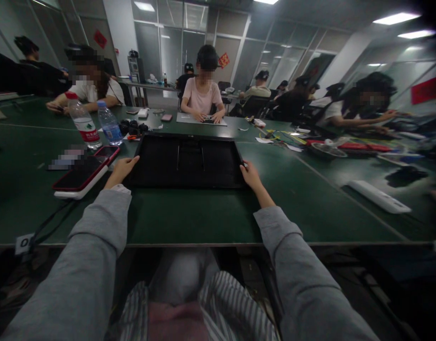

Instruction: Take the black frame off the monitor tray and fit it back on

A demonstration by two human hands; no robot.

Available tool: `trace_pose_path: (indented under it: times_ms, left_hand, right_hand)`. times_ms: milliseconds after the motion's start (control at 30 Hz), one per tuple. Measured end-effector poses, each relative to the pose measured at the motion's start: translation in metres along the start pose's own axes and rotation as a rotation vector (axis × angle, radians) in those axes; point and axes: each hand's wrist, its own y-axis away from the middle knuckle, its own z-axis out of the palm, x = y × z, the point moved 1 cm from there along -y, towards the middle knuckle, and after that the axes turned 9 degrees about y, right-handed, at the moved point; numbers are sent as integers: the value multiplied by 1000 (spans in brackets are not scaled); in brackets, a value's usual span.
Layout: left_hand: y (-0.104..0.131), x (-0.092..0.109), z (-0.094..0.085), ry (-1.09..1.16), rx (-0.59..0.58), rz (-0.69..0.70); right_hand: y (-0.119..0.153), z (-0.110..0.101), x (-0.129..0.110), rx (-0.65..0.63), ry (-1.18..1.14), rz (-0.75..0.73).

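A wide black rectangular tray-like panel (157, 163) with a raised rim lies on the green table in front of me. Two thin light lines and a darker raised or recessed patch mark its middle; I cannot tell what that part is. At its left edge, my left hand (122, 171) is closed, with the thumb along the rim. My right hand (250, 175) grips the opposite edge near the right corner. Fingers of both hands are partly hidden by the panel.
Left of the panel are a red-cased phone (79, 174) on a white block (70, 194), a red-capped bottle (83, 123) and a blue-capped bottle (110, 125). A white power strip (377, 196) lies at right. Cables (285, 137) clutter the far right; a person (203, 92) sits opposite.
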Motion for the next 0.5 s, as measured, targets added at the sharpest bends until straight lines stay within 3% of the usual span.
trace_pose_path:
  times_ms: [100,200,333,500]
  left_hand:
    - [4,3,1,-87,15,31]
    - [16,15,2,-147,117,62]
    - [42,46,8,-265,309,284]
    - [71,83,31,-269,170,449]
  right_hand:
    - [7,-9,-16,50,224,-10]
    - [14,-19,-31,184,385,-30]
    - [21,-15,-58,269,409,-124]
    - [34,18,-95,117,309,-334]
